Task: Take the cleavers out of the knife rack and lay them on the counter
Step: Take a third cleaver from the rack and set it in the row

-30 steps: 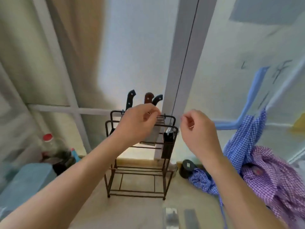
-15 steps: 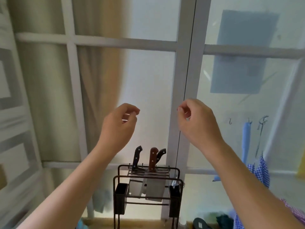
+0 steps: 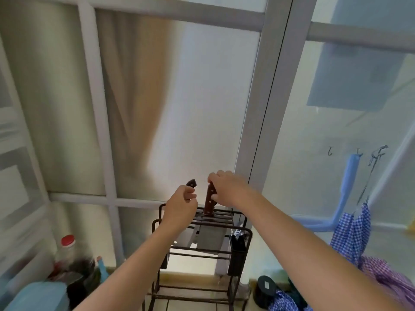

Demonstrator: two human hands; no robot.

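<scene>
**Both hands on cleaver handles, blades in rack**

2 handles visible above the knife rack [image 3: 199, 223]: 1 black-handled cleaver [image 3: 191, 183], 1 brown-handled cleaver [image 3: 208, 204]. Left hand [image 3: 180, 207] curled round black handle; right hand [image 3: 226, 190] fingers clamped on brown handle top. 2 wide blades hang inside rack, side by side. Window frame [image 3: 258, 135] close behind; open air above handles.

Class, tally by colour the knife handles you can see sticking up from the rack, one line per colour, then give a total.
black handle: 1
brown handle: 1
Total: 2 in view
</scene>
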